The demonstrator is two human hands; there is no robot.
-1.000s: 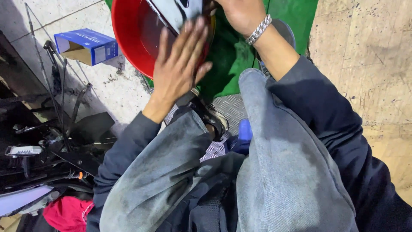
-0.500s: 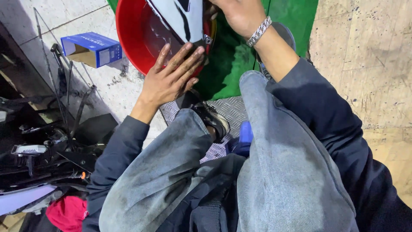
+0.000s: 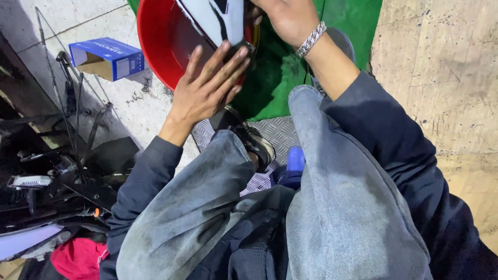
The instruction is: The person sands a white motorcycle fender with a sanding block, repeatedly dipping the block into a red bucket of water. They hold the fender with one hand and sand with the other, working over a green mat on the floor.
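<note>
Above the round red plastic basin (image 3: pixel 161 46), a glossy black-and-white panel (image 3: pixel 218 21) leans tilted; the left hand (image 3: pixel 207 88) lies flat and open-fingered against its lower edge, propping it, while the braceleted right hand (image 3: pixel 288 18) grips its upper side, steadying it

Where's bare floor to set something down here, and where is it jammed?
Free: the tan floor right of the green mat, and pale tiles above the blue box. Crowded: dark parts pile at left; both hands, left hand and right hand, fill the red basin.
</note>
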